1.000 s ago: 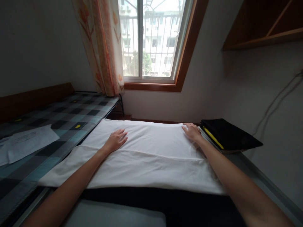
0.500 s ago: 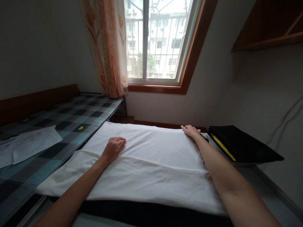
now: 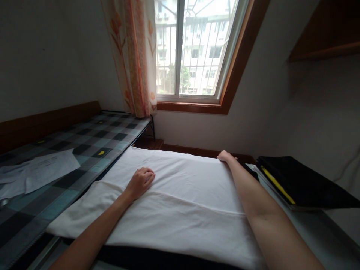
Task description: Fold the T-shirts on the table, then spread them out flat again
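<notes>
The person is, it seems, straightening a white cloth (image 3: 194, 187) that is lying spread over the desk (image 3: 317, 232), beside the bed (image 3: 90, 165). The left hand (image 3: 141, 182) is resting on it with loosely curled fingers, the right hand (image 3: 225, 156) is bending at the far right corner – whether either is pinching fabric, one cannot tell – and the next move is probably calling for an even pull there

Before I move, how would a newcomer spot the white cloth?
From the window, look down between the checked mattress and the black item. The left hand rests on the cloth, plain white against its checked and black neighbours.
</notes>
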`<state>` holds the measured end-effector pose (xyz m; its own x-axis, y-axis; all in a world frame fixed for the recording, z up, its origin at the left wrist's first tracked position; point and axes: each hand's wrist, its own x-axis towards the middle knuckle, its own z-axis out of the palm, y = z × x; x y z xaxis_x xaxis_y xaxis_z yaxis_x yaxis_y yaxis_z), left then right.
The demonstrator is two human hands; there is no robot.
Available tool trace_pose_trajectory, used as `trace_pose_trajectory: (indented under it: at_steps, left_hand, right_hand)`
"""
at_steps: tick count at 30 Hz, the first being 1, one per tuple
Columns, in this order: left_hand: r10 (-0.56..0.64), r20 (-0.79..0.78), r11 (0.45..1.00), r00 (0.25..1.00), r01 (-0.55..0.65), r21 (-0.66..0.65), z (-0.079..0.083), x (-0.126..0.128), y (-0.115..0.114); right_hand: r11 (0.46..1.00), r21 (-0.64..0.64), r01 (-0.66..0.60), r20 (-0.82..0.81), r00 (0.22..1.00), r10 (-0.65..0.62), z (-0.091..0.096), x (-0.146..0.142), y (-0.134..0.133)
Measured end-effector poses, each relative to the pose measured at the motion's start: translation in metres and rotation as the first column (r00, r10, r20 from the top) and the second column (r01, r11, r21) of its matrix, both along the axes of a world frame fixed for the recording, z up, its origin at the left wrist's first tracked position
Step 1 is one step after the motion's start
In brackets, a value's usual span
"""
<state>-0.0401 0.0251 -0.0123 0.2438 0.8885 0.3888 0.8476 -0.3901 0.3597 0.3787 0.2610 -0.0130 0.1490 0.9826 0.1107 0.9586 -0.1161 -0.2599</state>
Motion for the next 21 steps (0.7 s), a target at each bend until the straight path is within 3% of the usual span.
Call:
trace_pose_trajectory:
  at_steps: [5, 8, 10, 12, 15, 16, 18, 21]
  left_hand:
    - [0.012, -0.008, 1.000, 1.000, -0.012, 0.007, 0.002, 0.002, -0.001]
    - [0.012, -0.008, 1.000, 1.000, -0.013, -0.002, 0.002, 0.003, -0.001]
    - [0.011, -0.007, 1.000, 1.000, -0.011, -0.005, 0.002, 0.003, -0.001]
    - [0.007, -0.007, 1.000, 1.000, -0.007, -0.002, 0.002, 0.003, 0.000]
    - [-0.001, -0.017, 1.000, 1.000, 0.001, 0.000, 0.001, 0.002, 0.002]
    - [-0.002, -0.022, 1.000, 1.000, 0.002, -0.001, 0.000, 0.002, 0.002]
    - [0.000, -0.032, 1.000, 0.999, 0.000, -0.003, -0.001, 0.001, 0.003]
    - [0.013, -0.043, 1.000, 0.999, -0.013, 0.001, -0.001, 0.001, 0.004]
  right_hand:
    - [0.988, -0.026, 0.154, -0.021, 0.988, -0.155, 0.008, -0.019, -0.006]
    - [0.982, 0.097, 0.161, -0.150, 0.978, -0.145, 0.025, -0.029, -0.014]
    - [0.964, 0.234, 0.124, -0.281, 0.958, -0.056, 0.040, -0.032, -0.024]
    - [0.929, 0.370, 0.011, -0.365, 0.921, 0.134, 0.053, -0.031, -0.044]
    - [0.831, 0.458, -0.314, -0.366, 0.786, 0.499, 0.063, -0.017, -0.095]
    - [0.799, 0.422, -0.428, -0.365, 0.727, 0.582, 0.063, -0.009, -0.116]
    - [0.735, 0.225, -0.640, -0.367, 0.643, 0.672, 0.059, 0.009, -0.158]
    - [0.647, -0.046, -0.761, -0.357, 0.617, 0.701, 0.050, 0.033, -0.207]
